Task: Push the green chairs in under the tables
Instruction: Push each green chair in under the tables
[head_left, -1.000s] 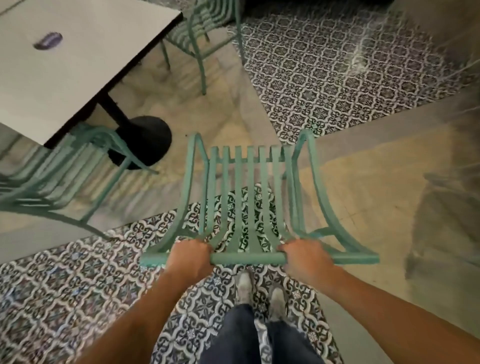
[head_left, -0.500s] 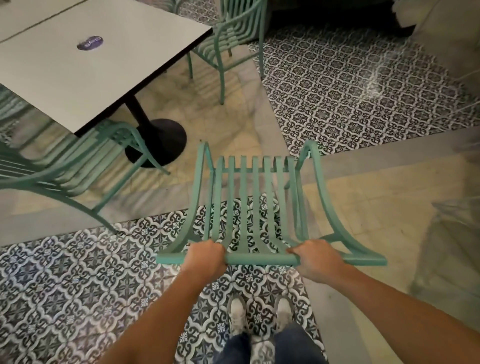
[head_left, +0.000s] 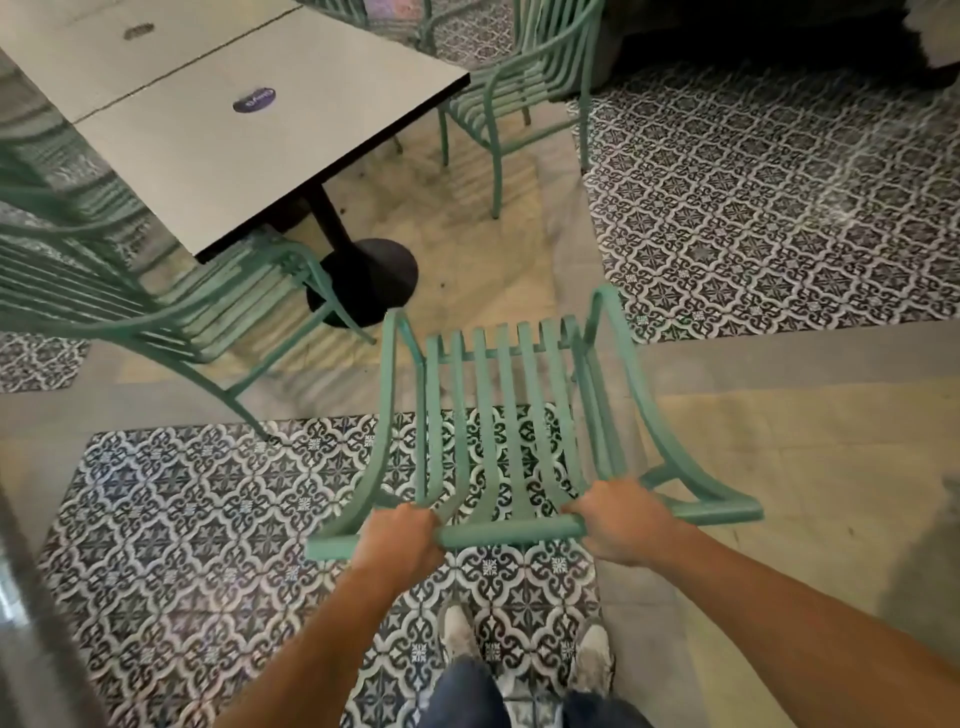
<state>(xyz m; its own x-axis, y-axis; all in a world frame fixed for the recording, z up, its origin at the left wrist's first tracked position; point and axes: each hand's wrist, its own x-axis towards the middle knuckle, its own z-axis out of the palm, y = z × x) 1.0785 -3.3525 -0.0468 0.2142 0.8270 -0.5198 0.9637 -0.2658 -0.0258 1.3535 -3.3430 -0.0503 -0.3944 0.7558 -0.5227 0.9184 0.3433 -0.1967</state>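
Note:
A green slatted metal chair (head_left: 511, 415) stands in front of me, its seat pointing away toward the white table (head_left: 249, 135). My left hand (head_left: 397, 538) grips the left part of the chair's top back rail. My right hand (head_left: 621, 522) grips the same rail further right. The chair's front edge is apart from the table, near its black round base (head_left: 363, 280). A second green chair (head_left: 156, 306) sits at the table's near left side, partly under the top. A third green chair (head_left: 514, 88) stands at the table's far right corner.
Patterned black-and-white tiles (head_left: 779, 208) and plain beige floor alternate around the tables. A round purple sticker (head_left: 253, 100) lies on the tabletop. My feet in pale shoes (head_left: 592, 660) stand behind the chair. A dark blurred edge runs along the lower left.
The table and neighbouring chairs have shifted down and right in view, closer to me. Both hands keep their grip on the chair's back rail, and the chair has moved toward the table.

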